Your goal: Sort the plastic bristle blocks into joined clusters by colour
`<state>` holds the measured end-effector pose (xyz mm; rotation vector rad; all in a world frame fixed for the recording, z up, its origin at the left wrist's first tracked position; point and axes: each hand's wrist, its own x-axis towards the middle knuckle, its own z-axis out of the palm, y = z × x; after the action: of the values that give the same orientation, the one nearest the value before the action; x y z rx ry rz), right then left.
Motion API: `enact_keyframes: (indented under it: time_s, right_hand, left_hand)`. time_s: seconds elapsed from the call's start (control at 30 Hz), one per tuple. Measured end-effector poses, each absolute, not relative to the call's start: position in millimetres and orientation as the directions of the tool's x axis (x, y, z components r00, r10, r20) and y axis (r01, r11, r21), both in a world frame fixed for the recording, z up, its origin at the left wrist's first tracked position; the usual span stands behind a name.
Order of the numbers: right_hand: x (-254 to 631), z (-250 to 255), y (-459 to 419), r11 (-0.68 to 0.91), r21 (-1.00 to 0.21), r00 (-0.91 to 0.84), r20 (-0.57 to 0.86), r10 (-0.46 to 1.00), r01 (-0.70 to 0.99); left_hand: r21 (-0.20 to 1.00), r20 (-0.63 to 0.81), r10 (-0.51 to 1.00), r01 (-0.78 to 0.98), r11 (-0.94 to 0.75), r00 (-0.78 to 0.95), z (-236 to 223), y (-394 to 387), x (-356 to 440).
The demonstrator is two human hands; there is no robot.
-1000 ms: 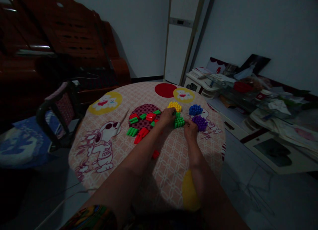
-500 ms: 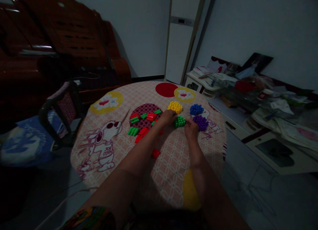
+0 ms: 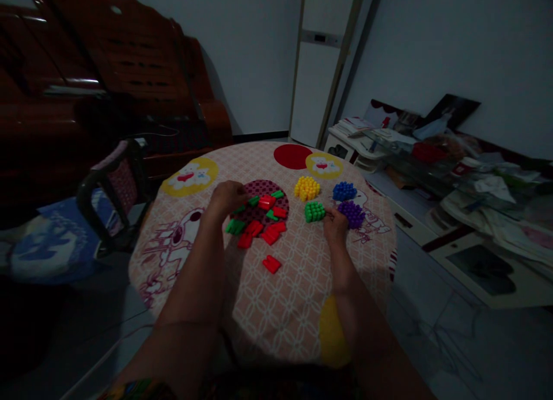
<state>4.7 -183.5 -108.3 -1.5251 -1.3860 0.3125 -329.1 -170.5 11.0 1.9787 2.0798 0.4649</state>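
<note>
2 fingers (image 3: 330, 217) of the right hand touch the green cluster (image 3: 314, 211).

Two bare forearms run up from the bottom edge to the left hand (image 3: 227, 195) and the right hand (image 3: 334, 226). No watch, ring or bracelet shows on either wrist or hand in the dim light. At the lower left, near the left elbow, sits the edge of a sleeve (image 3: 138, 388) in a busy print of green, yellow, red and blue. The right arm is uncovered wherever it shows.
</note>
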Motion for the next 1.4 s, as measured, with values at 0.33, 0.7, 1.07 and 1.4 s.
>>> enact_keyframes:
  time_s: [0.33, 0.7, 1.07, 1.4]
  right_hand:
    - [6, -111, -181, 0.177, -0.794, 0.317, 0.422, 0.849, 0.581]
    - [5, -110, -181, 0.184, -0.822, 0.330, 0.407, 0.852, 0.539]
    - [3, -103, -185, 0.162, -0.854, 0.355, 0.369, 0.859, 0.494]
    - [4, -98, -185, 0.147, -0.871, 0.355, 0.338, 0.872, 0.469]
  left_hand:
    - [0.313, -0.253, 0.964, 0.950, -0.001, 0.084, -5, -198, -352]
    - [0.847, 0.150, 0.961, 0.471, -0.245, 0.231, -11, -201, -243]
    - [0.814, 0.133, 0.903, 0.475, -0.335, 0.409, -32, -207, -179]
    - [0.550, 0.229, 0.900, 0.713, -0.435, 0.372, -43, -219, -168]
